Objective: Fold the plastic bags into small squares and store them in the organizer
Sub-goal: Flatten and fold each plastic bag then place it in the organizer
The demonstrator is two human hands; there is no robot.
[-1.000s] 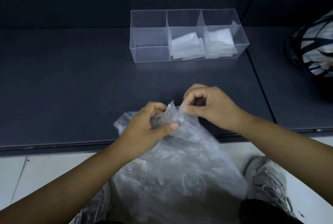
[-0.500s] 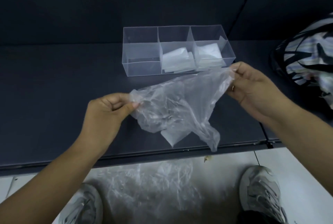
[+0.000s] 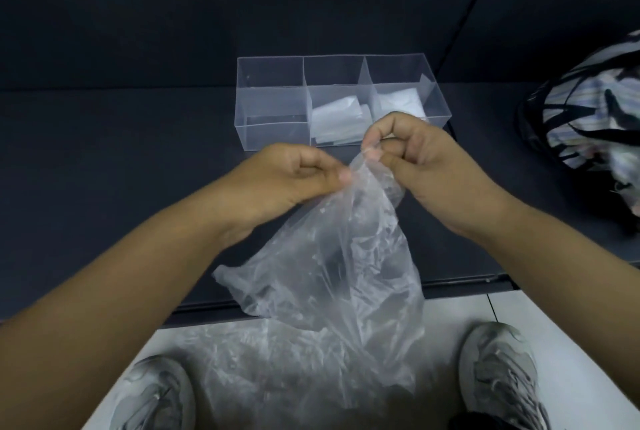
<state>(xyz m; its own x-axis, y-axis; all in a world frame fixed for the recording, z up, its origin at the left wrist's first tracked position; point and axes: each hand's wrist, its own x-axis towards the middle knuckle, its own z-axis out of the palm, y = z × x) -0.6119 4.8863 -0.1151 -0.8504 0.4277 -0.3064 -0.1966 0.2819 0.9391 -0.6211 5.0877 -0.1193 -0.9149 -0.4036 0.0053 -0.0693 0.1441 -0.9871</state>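
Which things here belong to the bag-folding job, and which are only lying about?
Job: clear plastic bag, pinched by the left hand and right hand; clear organizer; folded bags in its middle and right compartments; loose plastic on the floor.
Lying about: striped bag, far right; grey shoes.

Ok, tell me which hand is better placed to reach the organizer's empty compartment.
Left, probably. The left hand pinches the crumpled clear plastic bag nearest the empty left compartment of the clear plastic organizer; the right hand pinches it in front of the right compartment, already holding folded white bags.
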